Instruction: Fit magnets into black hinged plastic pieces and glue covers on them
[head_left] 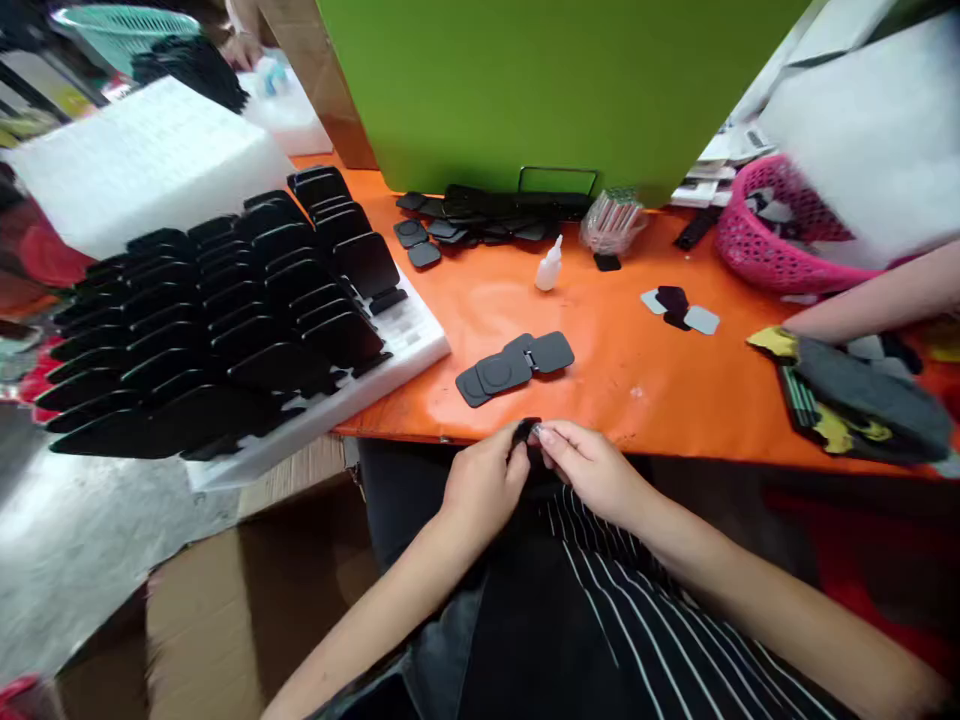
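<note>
At the table's front edge, my left hand (484, 482) is closed round a small black part (527, 430), most of it hidden by the fingers. My right hand (589, 462) pinches at that part's right end, where something small and shiny shows, too small to name. Just beyond both hands, several dark grey rounded plates (504, 372) lie overlapping, one with a round ring mark and a metal hinge between two of them. Farther back stands a small white dropper bottle (549, 266) with a pointed tip.
On the left, a white foam block (405, 350) holds rows of upright black plates (262, 300). A heap of black parts (487, 215) lies before the green panel (555, 90). To the right are a pink basket (795, 225) and another person's gloved hand (862, 385).
</note>
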